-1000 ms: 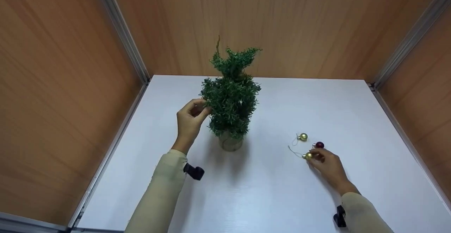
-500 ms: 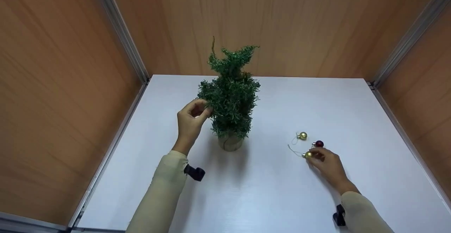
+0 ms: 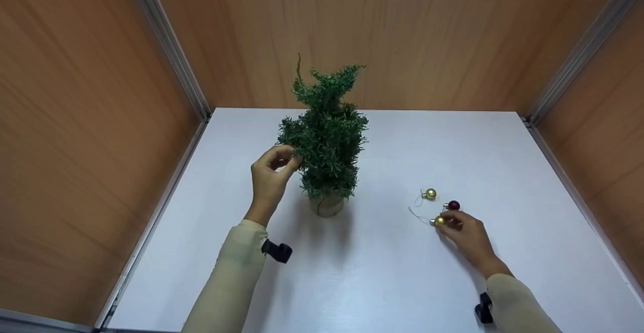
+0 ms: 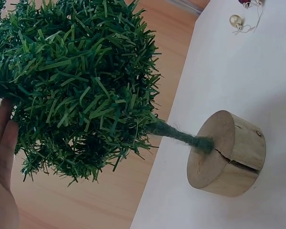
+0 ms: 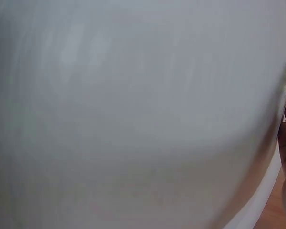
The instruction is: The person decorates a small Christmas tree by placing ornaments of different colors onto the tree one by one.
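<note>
A small artificial Christmas tree [image 3: 329, 142] stands upright on a round, cracked wooden base [image 4: 229, 155]. My left hand [image 3: 270, 177] is at the tree's left side, thumb and fingers pinching a green branch; the fingertips are partly hidden in the foliage. On the right, my right hand [image 3: 468, 237] pinches a gold bauble [image 3: 439, 220] low over the table, its thin string trailing left. Just behind these fingers lies a dark red bauble [image 3: 454, 205]. Another gold bauble [image 3: 430, 194] with a looped string lies farther back. The right wrist view catches only finger edges.
The white table [image 3: 382, 272] meets a wood-grain panel [image 3: 402, 41] at the back. More such panels with grey metal rails [image 3: 168, 41] stand at the left and right. Dark wrist cameras [image 3: 277, 251] sit on both sleeves.
The tree's top and left branches have shifted a little left, and the left side spreads wider. Both hands stay in nearly the same place, the right one still at the gold bauble.
</note>
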`<state>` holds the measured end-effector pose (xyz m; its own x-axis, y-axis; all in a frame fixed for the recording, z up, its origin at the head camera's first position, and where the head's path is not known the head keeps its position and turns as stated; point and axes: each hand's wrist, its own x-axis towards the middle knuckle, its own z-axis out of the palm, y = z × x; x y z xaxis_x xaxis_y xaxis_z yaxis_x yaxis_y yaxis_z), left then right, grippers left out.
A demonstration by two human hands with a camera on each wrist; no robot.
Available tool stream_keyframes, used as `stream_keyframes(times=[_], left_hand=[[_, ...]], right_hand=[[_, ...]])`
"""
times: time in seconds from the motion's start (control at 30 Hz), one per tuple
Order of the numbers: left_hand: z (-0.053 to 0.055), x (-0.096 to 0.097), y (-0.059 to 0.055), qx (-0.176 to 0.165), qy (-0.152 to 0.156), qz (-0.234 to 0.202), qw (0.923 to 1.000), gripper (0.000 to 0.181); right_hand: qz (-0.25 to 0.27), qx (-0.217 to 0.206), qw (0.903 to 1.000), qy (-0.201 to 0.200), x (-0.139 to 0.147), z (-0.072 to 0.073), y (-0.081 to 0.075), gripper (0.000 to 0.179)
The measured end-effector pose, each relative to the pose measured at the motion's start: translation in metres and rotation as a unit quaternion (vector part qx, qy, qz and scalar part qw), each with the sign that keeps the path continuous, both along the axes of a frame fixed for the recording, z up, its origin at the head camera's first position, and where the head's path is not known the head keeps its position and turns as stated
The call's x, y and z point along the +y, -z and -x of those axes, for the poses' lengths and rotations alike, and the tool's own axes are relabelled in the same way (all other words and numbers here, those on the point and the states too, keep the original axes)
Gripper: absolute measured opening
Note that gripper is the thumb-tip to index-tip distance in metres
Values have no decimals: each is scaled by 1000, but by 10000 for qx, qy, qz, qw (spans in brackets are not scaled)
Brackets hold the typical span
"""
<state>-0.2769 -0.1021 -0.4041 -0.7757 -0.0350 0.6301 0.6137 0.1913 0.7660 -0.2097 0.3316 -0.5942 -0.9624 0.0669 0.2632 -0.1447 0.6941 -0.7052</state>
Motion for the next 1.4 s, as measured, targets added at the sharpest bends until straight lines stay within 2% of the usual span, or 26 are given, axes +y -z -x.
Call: stream_keyframes(times=[0.4, 0.87, 1.23, 1.4], left_hand=[[-9, 2, -2, 57, -94, 50, 9999, 14], [-18, 7, -7, 60, -372, 57, 9993, 15], [-17, 5, -7, 62, -289, 33, 9996, 15], [-16, 4, -6, -62, -172, -6, 9998, 15]], right_hand=[[-50, 134, 9999, 22, -1, -2, -2, 24], [-68, 225, 9997, 67, -1, -5, -9, 25], [-322, 892, 9954, 126, -8, -8, -19, 25], [-270, 1066, 9937, 198, -10, -12, -20, 25]])
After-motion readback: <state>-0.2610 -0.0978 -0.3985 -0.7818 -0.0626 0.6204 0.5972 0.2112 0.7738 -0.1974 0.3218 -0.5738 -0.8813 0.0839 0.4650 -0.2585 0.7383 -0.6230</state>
